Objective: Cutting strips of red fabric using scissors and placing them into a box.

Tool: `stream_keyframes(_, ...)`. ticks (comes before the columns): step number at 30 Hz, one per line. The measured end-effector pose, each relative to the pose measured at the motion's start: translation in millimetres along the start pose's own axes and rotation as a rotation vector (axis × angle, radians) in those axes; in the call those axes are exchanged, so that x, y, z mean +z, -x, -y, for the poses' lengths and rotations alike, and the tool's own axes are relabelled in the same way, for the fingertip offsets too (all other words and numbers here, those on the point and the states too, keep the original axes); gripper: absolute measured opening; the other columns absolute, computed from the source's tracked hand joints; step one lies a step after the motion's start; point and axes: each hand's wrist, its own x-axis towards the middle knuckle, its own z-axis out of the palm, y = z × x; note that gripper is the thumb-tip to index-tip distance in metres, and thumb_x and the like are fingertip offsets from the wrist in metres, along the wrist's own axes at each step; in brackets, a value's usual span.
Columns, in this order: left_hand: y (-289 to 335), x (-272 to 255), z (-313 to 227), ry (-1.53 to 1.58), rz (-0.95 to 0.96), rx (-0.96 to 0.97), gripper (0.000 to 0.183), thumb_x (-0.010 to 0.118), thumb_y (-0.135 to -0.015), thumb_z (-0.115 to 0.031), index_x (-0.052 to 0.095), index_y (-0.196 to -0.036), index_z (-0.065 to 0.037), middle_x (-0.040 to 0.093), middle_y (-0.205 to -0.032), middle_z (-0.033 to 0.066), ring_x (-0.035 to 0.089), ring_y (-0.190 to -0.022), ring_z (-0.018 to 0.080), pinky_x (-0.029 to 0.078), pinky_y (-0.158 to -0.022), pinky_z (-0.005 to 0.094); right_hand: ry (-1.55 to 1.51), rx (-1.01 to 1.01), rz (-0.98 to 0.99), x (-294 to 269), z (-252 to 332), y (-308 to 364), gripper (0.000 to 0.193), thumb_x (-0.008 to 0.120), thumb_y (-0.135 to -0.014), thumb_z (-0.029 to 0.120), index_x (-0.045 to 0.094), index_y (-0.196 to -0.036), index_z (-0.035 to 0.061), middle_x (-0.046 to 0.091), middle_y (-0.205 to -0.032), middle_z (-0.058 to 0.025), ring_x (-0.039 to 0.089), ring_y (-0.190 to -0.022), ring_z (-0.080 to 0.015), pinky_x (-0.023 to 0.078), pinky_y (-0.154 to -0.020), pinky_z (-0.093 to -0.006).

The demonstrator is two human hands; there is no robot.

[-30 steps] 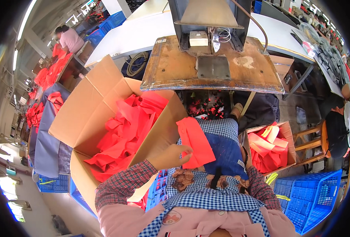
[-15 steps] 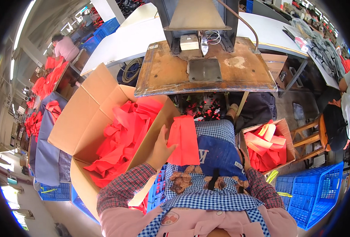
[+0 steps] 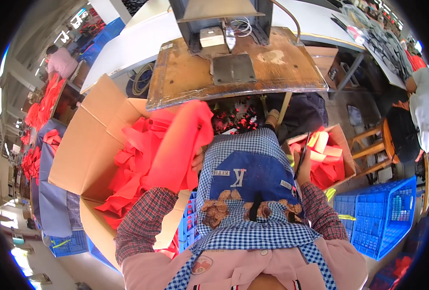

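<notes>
My left hand is at the right edge of the large cardboard box, its fingers partly hidden behind a long red fabric piece. The fingers curl at the edge of that piece, which stands up over the box. More red fabric lies heaped inside. Beside the smaller box on the right, my right hand closes round a thin, dark, long tool that points upward; its exact kind is unclear. Red strips fill the smaller box. A blue checked apron covers my lap.
Ahead stands a worn wooden machine table with a dark metal plate. A blue plastic crate is at the lower right, near a wooden stool. Co-workers sit at far left and right.
My left hand, earlier spread beside a red piece over my lap, is now behind a red piece raised at the box. My right hand and its dark tool show more clearly. The view has shifted.
</notes>
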Motion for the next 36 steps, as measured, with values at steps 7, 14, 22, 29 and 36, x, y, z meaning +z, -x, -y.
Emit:
stream_keyframes(7,-87.4,74.3,73.7,0.054,-0.609,-0.448,0.053,0.033,-0.101,-0.031,0.032,-0.142,0.003,0.052,-0.091,0.0122,0.051,-0.068,0.0216,0.046,-0.061,0.0338,-0.692,-0.033,0.426,0.6,149.9,-13.0,0.041,0.059,-0.093,0.01,0.045,-0.131,0.0075,0.057,-0.11,-0.0062,0.055,-0.098,-0.0129,0.044,-0.088,-0.0258)
stream_keyframes(14,-85.6,90.6,82.2,-0.095,-0.795,-0.671,0.061,0.042,-0.098,-0.041,0.036,-0.14,0.003,0.056,-0.103,0.0149,0.057,-0.082,0.0249,0.05,-0.07,0.0368,-0.946,-0.028,0.643,36.5,206.7,4.1,0.037,0.059,-0.091,0.006,0.046,-0.126,0.0049,0.057,-0.101,-0.0033,0.055,-0.093,-0.0085,0.046,-0.079,-0.0228)
stream_keyframes(22,-131.7,130.4,36.8,-0.632,-1.105,-0.507,0.086,0.048,-0.09,-0.063,0.031,-0.144,0.002,0.048,-0.138,0.0167,0.052,-0.123,0.0272,0.045,-0.1,0.0379,-0.772,-0.072,0.634,39.2,211.1,2.4,0.032,0.056,-0.088,0.003,0.048,-0.119,0.0062,0.053,-0.091,0.0,0.051,-0.08,-0.0064,0.044,-0.072,-0.0219)
stream_keyframes(29,-141.4,126.7,83.6,-1.923,-0.6,-0.745,0.102,0.079,-0.075,-0.047,0.025,-0.146,0.003,0.046,-0.137,0.0176,0.045,-0.128,0.0257,0.038,-0.105,0.0349,-0.604,-0.051,0.622,50.5,222.2,5.3,0.034,0.058,-0.083,0.002,0.051,-0.116,0.0077,0.049,-0.078,0.0033,0.046,-0.072,-0.0051,0.041,-0.065,-0.0206)
stream_keyframes(36,-130.7,122.4,95.3,-1.627,-0.951,-0.61,0.06,0.074,-0.083,-0.017,0.046,-0.133,0.001,0.06,-0.12,0.0099,0.059,-0.108,0.0176,0.048,-0.092,0.0302,-0.81,-0.029,0.593,62.7,205.9,-0.7,0.029,0.056,-0.089,0.004,0.05,-0.118,0.0047,0.053,-0.085,0.0003,0.052,-0.075,-0.0072,0.044,-0.066,-0.0213)
